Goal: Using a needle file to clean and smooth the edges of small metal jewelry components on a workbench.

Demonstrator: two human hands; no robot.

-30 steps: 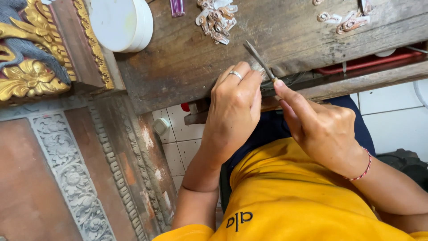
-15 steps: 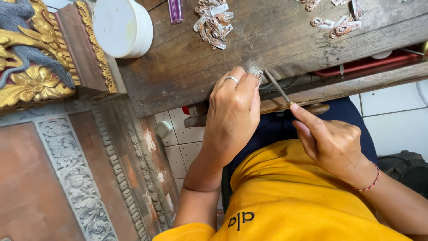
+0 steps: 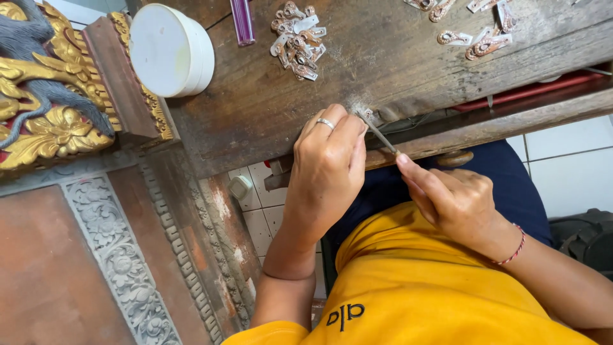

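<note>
Nearest the camera, the person's right hand (image 3: 456, 201) has a narrow grip on a thin grey metal file (image 3: 382, 136), forefinger stretched along its shaft, the tip resting on a small silver-coloured metal piece (image 3: 366, 115) at the front edge of the worn brown wooden desk (image 3: 255, 108). The left hand (image 3: 329, 169), with a ring on one finger, closes its fingertips tightly on that piece and presses it against the desk edge. Pale dust lies on the wood right around the piece, so some filing looks done; how much remains cannot be judged, since the fingers hide most of it. What shows is tiny, bright and flat. Farther up the desk from the piece lies a heap of small ornate metal fittings (image 3: 297, 39), more of them scattered to its right (image 3: 482, 41). To its left stand a round white plastic tub (image 3: 172, 51) and a purple rod (image 3: 242, 22).
</note>
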